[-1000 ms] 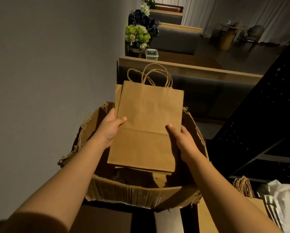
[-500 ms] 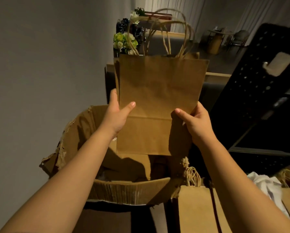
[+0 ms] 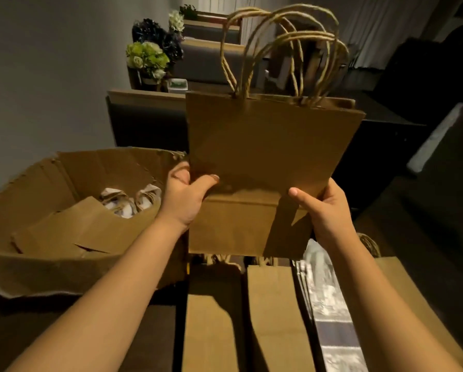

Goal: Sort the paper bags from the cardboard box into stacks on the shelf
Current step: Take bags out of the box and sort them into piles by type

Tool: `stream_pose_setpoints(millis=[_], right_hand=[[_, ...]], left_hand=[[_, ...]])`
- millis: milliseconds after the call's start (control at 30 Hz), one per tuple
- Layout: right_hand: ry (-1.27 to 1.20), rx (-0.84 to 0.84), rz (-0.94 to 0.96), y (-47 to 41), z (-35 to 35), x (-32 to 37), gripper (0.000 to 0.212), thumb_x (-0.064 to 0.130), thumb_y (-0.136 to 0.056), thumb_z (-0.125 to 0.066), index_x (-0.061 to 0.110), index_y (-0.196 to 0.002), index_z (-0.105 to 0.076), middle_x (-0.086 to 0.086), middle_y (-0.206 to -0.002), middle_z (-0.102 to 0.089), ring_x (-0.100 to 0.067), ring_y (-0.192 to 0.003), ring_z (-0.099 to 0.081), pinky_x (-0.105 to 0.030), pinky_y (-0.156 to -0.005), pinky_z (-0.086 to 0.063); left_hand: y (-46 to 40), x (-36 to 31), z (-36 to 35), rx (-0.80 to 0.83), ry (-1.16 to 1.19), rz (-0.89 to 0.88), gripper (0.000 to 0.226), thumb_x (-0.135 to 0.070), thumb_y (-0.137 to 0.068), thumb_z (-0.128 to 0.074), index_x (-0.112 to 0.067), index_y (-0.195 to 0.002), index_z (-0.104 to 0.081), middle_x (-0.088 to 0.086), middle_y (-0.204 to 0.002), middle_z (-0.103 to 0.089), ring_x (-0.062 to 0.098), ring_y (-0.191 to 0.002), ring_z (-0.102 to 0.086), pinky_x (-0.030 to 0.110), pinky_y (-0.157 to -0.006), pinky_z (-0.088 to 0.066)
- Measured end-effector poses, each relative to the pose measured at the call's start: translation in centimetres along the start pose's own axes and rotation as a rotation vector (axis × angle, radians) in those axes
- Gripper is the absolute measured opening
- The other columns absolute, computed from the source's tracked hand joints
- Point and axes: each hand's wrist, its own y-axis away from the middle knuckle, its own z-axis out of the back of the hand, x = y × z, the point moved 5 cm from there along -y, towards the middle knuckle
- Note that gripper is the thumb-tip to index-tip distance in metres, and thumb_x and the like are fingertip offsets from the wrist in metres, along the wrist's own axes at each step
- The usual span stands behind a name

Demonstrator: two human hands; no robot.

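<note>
1. Sitting at the left of the frame, the torn cardboard box [image 3: 64,210] has folded bags inside.
2. Upright at the centre, a small bundle of brown paper bags [image 3: 265,162] is in my grip, handles up.
3. Flat brown bags [image 3: 273,318] lie in rows along the bottom.
4. My left hand [image 3: 184,197] and right hand [image 3: 324,210] pinch the bundle's lower sides, thumbs in front.

Dim café or restaurant, padded booth benches [image 3: 209,63], flower arrangement [image 3: 147,59], stacked takeaway bags [image 3: 276,312]
</note>
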Motion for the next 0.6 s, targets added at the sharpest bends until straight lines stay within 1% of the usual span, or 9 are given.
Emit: stream_pose_setpoints(millis=[67, 167, 200, 267, 367, 400, 467, 567, 600], right_hand=[[-0.014, 0.011, -0.045, 1.0, 3.6, -1.5, 0.025, 0.007, -0.084, -0.066, 0.023, -0.102, -0.058, 0.012, -0.088, -0.069, -0.004, -0.085, -0.068, -0.017, -0.069, -0.053], [-0.023, 0.028, -0.140, 2.5, 8.6, -3.7, 0.030, 0.004, -0.088, -0.060, 0.024, -0.110, -0.055, 0.008, -0.100, -0.068, -0.006, -0.091, -0.068, -0.019, -0.071, -0.055], [-0.011, 0.025, -0.167, 3.1, 10.4, -4.5, 0.030, 0.006, -0.090, -0.060, 0.025, -0.112, -0.054, 0.006, -0.104, -0.067, -0.007, -0.093, -0.068, -0.020, -0.072, -0.056], [0.042, -0.002, -0.219, 4.0, 14.0, -6.3, 0.030, 0.015, -0.090, -0.063, 0.027, -0.117, -0.055, 0.005, -0.111, -0.067, -0.010, -0.100, -0.067, -0.026, -0.081, -0.056], [0.167, -0.075, -0.304, 5.0, 19.2, -9.1, 0.039, 0.027, -0.090, -0.064, 0.025, -0.126, -0.052, 0.006, -0.119, -0.064, -0.015, -0.109, -0.062, -0.033, -0.091, -0.050], [0.203, -0.117, -0.335, 5.4, 21.0, -9.9, 0.043, 0.030, -0.090, -0.064, 0.025, -0.130, -0.049, 0.008, -0.122, -0.060, -0.015, -0.110, -0.059, -0.034, -0.092, -0.048], [0.288, -0.204, -0.386, 6.0, 23.9, -11.3, 0.048, 0.035, -0.091, -0.062, 0.026, -0.133, -0.041, 0.010, -0.127, -0.052, -0.014, -0.112, -0.053, -0.038, -0.095, -0.046], [0.452, -0.330, -0.411, 6.5, 27.8, -12.7, 0.048, 0.033, -0.093, -0.061, 0.021, -0.133, -0.037, 0.002, -0.130, -0.049, -0.017, -0.112, -0.051, -0.043, -0.098, -0.048], [0.484, -0.364, -0.424, 6.6, 29.2, -13.1, 0.049, 0.031, -0.093, -0.061, 0.020, -0.134, -0.037, 0.000, -0.132, -0.049, -0.018, -0.113, -0.052, -0.043, -0.098, -0.048]], left_hand=[[1.9, 1.4, -3.4, 0.017, -0.007, 0.008, 0.022, 0.003, -0.088, -0.061, -0.012, -0.105, -0.062, -0.005, -0.098, -0.068, 0.006, -0.092, -0.067, 0.018, -0.081, -0.053], [4.6, 3.9, -8.4, 0.063, -0.034, 0.054, 0.025, -0.003, -0.091, -0.060, -0.027, -0.098, -0.056, -0.010, -0.101, -0.065, 0.001, -0.094, -0.063, 0.018, -0.080, -0.048], [5.5, 4.9, -10.1, 0.080, -0.043, 0.085, 0.023, -0.005, -0.092, -0.060, -0.027, -0.099, -0.055, -0.010, -0.103, -0.064, -0.002, -0.094, -0.062, 0.017, -0.080, -0.047], [6.9, 7.0, -13.3, 0.119, -0.095, 0.146, 0.017, -0.011, -0.094, -0.060, -0.025, -0.102, -0.056, -0.010, -0.105, -0.064, -0.001, -0.097, -0.060, 0.014, -0.080, -0.047], [8.5, 9.8, -18.3, 0.189, -0.185, 0.229, 0.012, -0.017, -0.093, -0.063, -0.028, -0.091, -0.058, -0.014, -0.089, -0.065, 0.005, -0.088, -0.064, 0.007, -0.062, -0.046], [9.1, 10.8, -20.2, 0.202, -0.211, 0.260, 0.008, -0.018, -0.093, -0.063, -0.025, -0.091, -0.061, -0.015, -0.086, -0.065, 0.006, -0.086, -0.064, 0.007, -0.061, -0.046], [9.6, 12.8, -23.4, 0.207, -0.293, 0.278, 0.005, -0.020, -0.093, -0.064, -0.017, -0.096, -0.065, -0.011, -0.086, -0.066, 0.011, -0.089, -0.065, 0.011, -0.067, -0.048], [9.8, 15.3, -28.0, 0.285, -0.515, 0.229, 0.027, -0.035, -0.091, -0.064, -0.008, -0.087, -0.065, 0.002, -0.086, -0.067, 0.019, -0.082, -0.064, 0.031, -0.069, -0.053], [10.0, 15.9, -29.6, 0.308, -0.553, 0.230, 0.032, -0.037, -0.091, -0.063, -0.005, -0.085, -0.065, 0.006, -0.085, -0.066, 0.022, -0.081, -0.063, 0.031, -0.067, -0.050]])
